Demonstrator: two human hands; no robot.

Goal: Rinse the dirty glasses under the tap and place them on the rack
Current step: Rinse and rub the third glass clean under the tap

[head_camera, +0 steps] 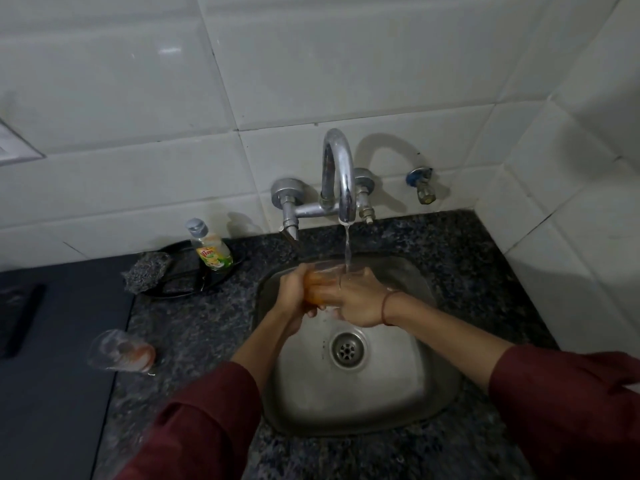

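Over the steel sink point(388, 407) both hands hold a clear glass point(320, 280) with orange residue, tipped on its side. My left hand point(294, 296) grips its base end. My right hand point(360, 299) wraps the rim end. Water runs from the chrome tap point(341, 174) onto the glass and my right hand. A second dirty glass point(119, 351) with reddish residue lies on its side on the counter to the left of the sink. No rack is in view.
A dish soap bottle point(211, 247) and a steel scrubber point(147, 271) sit on a black tray point(187, 275) at the back left. A dark flat surface point(52, 358) covers the left counter. A small wall valve point(422, 185) is right of the tap. Tiled walls close the back and right.
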